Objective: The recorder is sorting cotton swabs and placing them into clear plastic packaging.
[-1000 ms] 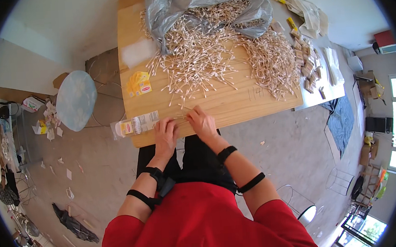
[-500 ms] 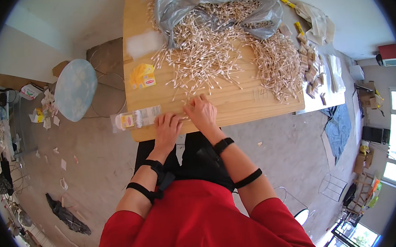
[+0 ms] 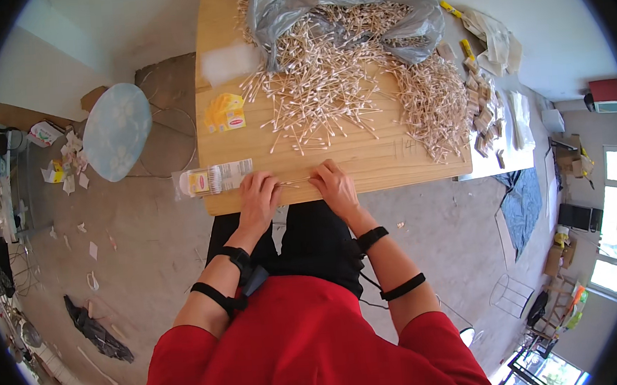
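Close to the table's front edge, my left hand (image 3: 257, 194) is closed on a few cotton swabs (image 3: 291, 185), whose ends stick out to the right. My right hand (image 3: 335, 188) rests a short way right of them with its fingers curled together; whatever lies under its fingertips is hidden. Just left of my left hand is a clear plastic packet (image 3: 214, 178) with a row of swabs and a yellow label inside. Beyond both hands spreads a large loose heap of cotton swabs (image 3: 319, 91).
A grey plastic bag (image 3: 411, 28) lies open over the heap's far side. Yellow cards (image 3: 225, 114) and a whitish stack (image 3: 229, 65) sit at the wooden table's (image 3: 386, 176) left. Several small bundles (image 3: 485, 112) lie on a white surface at right. A pale blue round stool (image 3: 117, 132) stands left.
My right hand has moved right and slightly nearer, away from my left hand, uncovering the swab ends. My left hand stays in nearly the same place.
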A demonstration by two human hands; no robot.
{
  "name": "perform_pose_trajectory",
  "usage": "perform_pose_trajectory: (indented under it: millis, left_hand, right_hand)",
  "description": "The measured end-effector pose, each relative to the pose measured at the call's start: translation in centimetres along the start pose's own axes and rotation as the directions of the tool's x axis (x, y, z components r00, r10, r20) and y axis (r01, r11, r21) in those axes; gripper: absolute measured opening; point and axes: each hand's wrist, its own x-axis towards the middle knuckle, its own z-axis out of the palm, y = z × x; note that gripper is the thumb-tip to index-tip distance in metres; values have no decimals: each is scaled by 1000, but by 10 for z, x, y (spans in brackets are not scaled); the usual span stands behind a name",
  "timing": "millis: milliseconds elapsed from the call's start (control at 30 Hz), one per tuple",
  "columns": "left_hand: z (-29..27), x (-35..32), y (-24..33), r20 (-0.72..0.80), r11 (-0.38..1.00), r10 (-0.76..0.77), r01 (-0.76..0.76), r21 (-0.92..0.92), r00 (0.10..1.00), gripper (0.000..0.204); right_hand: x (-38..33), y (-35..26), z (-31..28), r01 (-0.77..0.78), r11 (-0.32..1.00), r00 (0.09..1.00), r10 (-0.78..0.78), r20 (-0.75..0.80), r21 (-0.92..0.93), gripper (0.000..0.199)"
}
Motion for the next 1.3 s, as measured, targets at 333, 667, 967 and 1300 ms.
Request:
perform_pose_trajectory:
  millis: [333,667,967,1300]
  left_hand:
    - [-7,0,-4,22,999,1,-2,41,1000,17]
    - [4,4,5,139,981,120,-139,136,983,19]
    - [9,0,1,128,984,144,-155,83,981,14]
    - [9,-1,0,106,986,140,-148,76,984,14]
  right_hand:
    - [-11,10,-7,-143,988,984,135,-116,-65,12]
    - [51,-6,23,-134,986,977,115,-179,-95,13]
    - [14,1,17,32,999,986,-36,-161,-22,12]
    - [25,-9,27,-71,993,993,80,-92,97,12]
